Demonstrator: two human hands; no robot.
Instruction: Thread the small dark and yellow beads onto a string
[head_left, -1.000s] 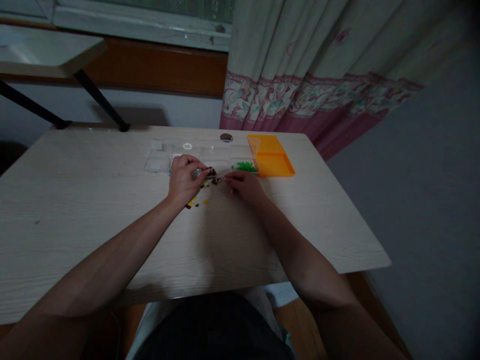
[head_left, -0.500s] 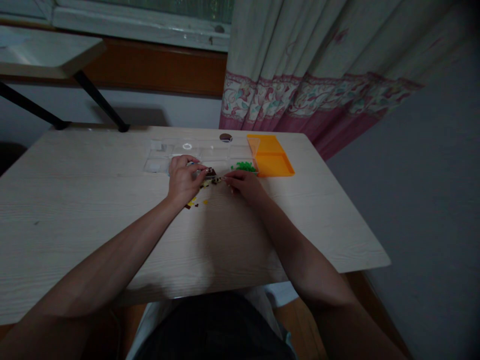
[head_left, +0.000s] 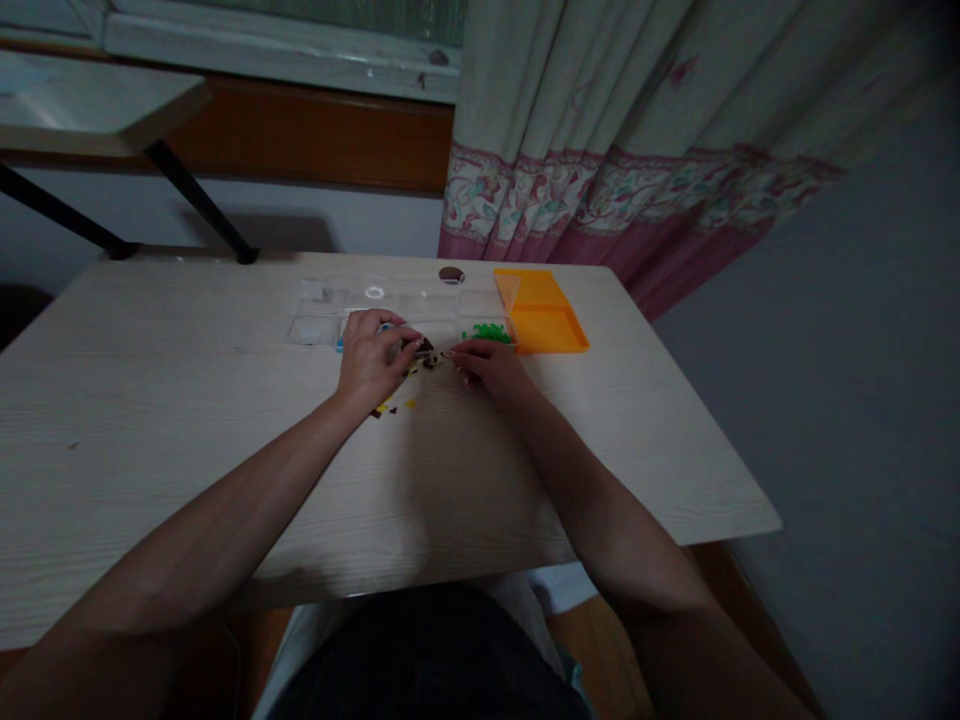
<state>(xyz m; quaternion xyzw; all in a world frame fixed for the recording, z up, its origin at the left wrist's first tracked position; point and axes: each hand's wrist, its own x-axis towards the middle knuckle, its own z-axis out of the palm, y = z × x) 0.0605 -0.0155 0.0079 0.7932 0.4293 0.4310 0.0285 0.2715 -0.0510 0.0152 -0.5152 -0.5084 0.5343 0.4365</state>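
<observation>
My left hand (head_left: 369,358) rests on the pale wooden table (head_left: 187,400) with its fingers curled and pinched around something small I cannot make out, at the near edge of a clear compartment box (head_left: 390,305). My right hand (head_left: 489,367) lies just to its right, fingertips pressed together at a small cluster of dark and yellow pieces (head_left: 427,360) between the two hands. A few more yellow and brown pieces (head_left: 391,405) lie loose on the table below my left hand. Green pieces (head_left: 489,332) fill the box's right compartment.
An orange lid (head_left: 544,312) lies to the right of the clear box. A round hole (head_left: 451,274) marks the table's far edge. A second table (head_left: 90,105) with black legs stands behind on the left, and a flowered curtain (head_left: 615,150) hangs at the back right.
My left hand's fingers have closed a little toward the dark pieces. My right hand has stayed in place.
</observation>
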